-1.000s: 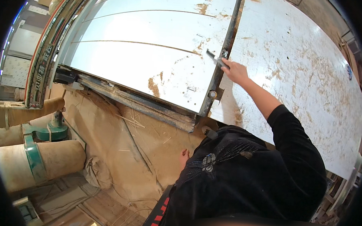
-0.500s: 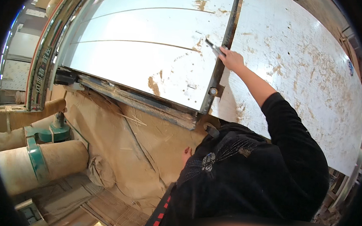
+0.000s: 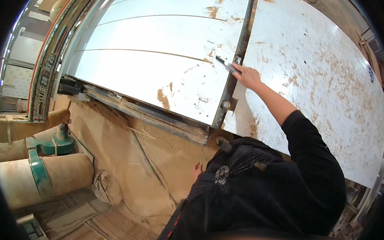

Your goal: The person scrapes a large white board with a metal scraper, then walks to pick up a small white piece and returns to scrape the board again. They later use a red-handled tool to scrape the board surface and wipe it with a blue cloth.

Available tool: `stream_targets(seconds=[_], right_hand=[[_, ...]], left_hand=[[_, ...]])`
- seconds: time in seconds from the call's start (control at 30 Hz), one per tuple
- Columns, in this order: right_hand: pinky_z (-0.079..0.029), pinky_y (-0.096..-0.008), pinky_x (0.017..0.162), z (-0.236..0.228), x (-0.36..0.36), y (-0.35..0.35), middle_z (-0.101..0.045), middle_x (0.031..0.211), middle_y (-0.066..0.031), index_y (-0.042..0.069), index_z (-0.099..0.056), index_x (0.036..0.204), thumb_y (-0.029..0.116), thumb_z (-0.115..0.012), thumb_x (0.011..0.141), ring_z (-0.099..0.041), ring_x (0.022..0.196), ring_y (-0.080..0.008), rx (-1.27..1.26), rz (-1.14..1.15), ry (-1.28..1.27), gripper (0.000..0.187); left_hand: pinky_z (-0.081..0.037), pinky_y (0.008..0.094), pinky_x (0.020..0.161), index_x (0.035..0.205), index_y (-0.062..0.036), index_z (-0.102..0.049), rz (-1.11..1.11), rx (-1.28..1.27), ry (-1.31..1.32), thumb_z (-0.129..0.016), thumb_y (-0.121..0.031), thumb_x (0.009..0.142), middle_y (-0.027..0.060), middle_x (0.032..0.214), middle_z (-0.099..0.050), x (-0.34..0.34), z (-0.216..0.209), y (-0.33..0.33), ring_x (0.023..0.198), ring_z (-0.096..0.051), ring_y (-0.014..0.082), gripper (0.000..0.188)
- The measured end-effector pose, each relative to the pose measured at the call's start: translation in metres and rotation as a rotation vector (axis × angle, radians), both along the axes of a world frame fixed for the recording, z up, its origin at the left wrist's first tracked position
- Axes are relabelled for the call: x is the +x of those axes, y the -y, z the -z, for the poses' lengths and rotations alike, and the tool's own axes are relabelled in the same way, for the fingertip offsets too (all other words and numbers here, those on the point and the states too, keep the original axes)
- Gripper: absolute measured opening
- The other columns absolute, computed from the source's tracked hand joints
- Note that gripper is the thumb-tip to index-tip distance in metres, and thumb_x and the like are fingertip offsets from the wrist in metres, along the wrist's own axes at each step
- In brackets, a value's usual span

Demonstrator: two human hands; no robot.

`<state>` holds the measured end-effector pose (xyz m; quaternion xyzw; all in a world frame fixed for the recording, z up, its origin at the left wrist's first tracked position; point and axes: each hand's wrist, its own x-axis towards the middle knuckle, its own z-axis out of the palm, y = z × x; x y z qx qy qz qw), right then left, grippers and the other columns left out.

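My right hand [image 3: 248, 76] is closed round a slim grey hand tool with a dark, narrow end [image 3: 221, 60]; its exact kind cannot be made out. The arm reaches forward, and the tool points left over the white grooved panel [image 3: 138, 67], beside the dark metal bar [image 3: 231, 84] that divides it from the white board on the right. Whether the tool's end touches the panel I cannot tell. My left hand [image 3: 197, 169] hangs low by my body, mostly hidden; the fingers that show look curled, with nothing visible in them.
Brown dust marks the scuffed white board [image 3: 315, 89] on the right. A long machine beam [image 3: 47, 73] stands at the far left. Below it lie a dusty pipe [image 3: 69, 174] with green fittings and a crumpled bag [image 3: 107, 187]. Sawdust covers the floor [image 3: 151, 157].
My right hand and the tool have moved a little nearer to me along the dark bar. The whole view has shifted slightly. My left hand stays low by my body.
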<state>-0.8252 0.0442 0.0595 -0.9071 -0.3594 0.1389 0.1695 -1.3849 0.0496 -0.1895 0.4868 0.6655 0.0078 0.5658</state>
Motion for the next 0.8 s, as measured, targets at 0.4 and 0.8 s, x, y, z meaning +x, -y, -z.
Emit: stream_targets(seconds=[0.4, 0.8], right_hand=[[-0.052, -0.0448, 0.071, -0.007, -0.004, -0.009, -0.069, 0.097, -0.0119, 0.024, -0.055, 0.132, 0.042, -0.055, 0.091, -0.066, 0.085, -0.0319, 0.030, -0.009, 0.069, 0.045], [-0.052, -0.0445, 0.073, 0.006, -0.015, 0.007, -0.069, 0.103, -0.0123, 0.027, -0.052, 0.136, 0.043, -0.055, 0.091, -0.066, 0.089, -0.0318, 0.045, -0.044, 0.038, 0.048]], left_hand=[[-0.047, 0.0338, 0.084, 0.122, -0.0035, -0.060, -0.014, 0.032, 0.054, -0.066, -0.029, 0.088, 0.0152, 0.112, -0.064, 0.009, -0.005, 0.010, 0.098, -0.060, 0.0235, 0.043], [-0.049, 0.0322, 0.075, 0.119, -0.0053, -0.063, -0.088, 0.079, 0.022, -0.069, -0.027, 0.086, 0.0118, 0.108, -0.065, -0.001, 0.035, 0.010, 0.086, -0.059, 0.0194, 0.040]])
